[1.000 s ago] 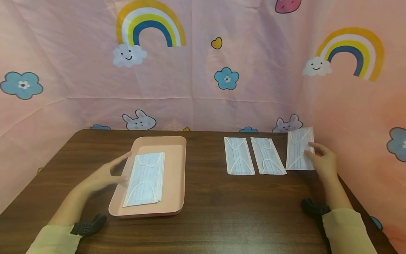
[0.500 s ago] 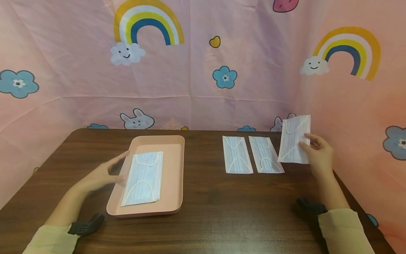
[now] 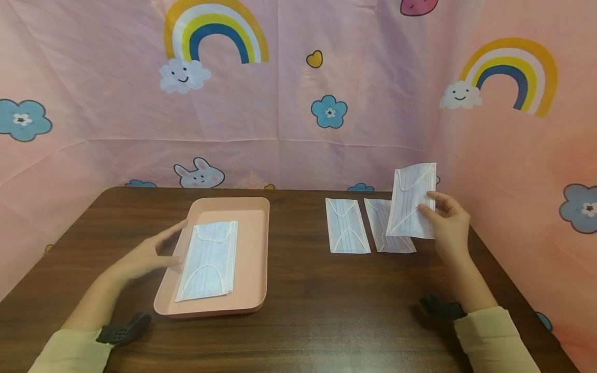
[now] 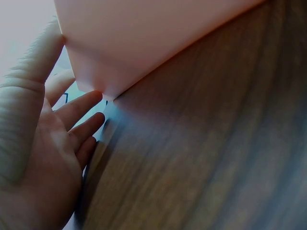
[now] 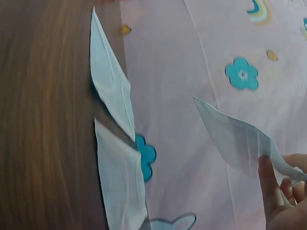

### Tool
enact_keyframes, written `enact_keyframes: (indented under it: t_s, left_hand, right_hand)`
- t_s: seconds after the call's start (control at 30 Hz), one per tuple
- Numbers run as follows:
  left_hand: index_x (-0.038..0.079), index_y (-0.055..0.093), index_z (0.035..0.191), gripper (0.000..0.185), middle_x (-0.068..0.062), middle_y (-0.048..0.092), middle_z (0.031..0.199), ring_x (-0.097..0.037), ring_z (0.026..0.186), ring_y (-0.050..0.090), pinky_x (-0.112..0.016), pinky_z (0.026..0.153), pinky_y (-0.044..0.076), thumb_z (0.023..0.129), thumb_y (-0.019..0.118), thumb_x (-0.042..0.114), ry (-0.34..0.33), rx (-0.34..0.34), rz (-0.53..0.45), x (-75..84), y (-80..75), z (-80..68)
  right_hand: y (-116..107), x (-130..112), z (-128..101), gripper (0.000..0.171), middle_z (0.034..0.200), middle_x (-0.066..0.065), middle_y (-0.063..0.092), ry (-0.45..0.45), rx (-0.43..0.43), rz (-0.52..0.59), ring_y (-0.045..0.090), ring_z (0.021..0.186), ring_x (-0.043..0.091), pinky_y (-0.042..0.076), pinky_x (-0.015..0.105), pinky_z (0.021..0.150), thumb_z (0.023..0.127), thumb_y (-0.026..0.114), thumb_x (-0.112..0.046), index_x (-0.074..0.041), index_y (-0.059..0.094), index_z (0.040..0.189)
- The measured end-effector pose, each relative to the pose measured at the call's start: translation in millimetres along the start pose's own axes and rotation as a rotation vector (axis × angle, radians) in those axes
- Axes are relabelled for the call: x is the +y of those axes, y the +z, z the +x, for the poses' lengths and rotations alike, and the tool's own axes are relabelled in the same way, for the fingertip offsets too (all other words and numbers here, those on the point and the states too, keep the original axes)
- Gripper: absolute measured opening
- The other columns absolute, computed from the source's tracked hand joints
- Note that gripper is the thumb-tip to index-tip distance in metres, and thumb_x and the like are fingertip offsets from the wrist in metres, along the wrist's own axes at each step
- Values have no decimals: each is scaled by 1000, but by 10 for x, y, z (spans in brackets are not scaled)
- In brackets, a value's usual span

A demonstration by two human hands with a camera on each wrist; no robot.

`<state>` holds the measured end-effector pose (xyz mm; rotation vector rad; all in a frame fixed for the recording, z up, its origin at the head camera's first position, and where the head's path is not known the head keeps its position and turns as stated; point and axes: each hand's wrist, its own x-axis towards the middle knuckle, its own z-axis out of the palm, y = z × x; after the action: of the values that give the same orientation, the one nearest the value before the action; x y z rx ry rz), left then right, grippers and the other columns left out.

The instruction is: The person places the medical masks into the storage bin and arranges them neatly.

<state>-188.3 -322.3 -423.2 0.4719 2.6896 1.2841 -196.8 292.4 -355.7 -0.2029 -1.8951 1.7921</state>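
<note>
Face mask aloft in R hand

Held at approx. 3 o'clock in head view, raised off the table, its 3 o'clock edge pinched btwn thumb & fingers. Partly hidden behind it, a 2nd mask lies on the tabletop; a 3rd mask is just beside, at the 2nd's 9 o'clock. At 8 o'clock: pink tray w/ mask stack. L hand, thumb & fingers spread apart, touches the tray's 9 o'clock rim. Bkgd: printed pink cloth.
</note>
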Motion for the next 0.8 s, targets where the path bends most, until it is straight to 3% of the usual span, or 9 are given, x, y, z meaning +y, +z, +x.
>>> enact_keyframes:
  t_s: [0.27,0.8]
  left_hand:
    - [13,20,154,94,-27,15,154,-56,136,6,-78,93,14,79,76,15,5,-7,-36,-5,-15,17]
    - [16,21,154,91,-27,15,154,-56,136,6,-79,93,13,80,75,22,8,-6,3,-13,-1,8]
  right_hand:
    - [211,-66,-156,33,97,6,60,-6,-54,86,60,76,12,54,20,60,81,73,4,-4,67,112]
    - [721,-80,-560,36,105,11,55,-95,-184,175,66,81,16,57,29,63,83,67,11,6,59,118]
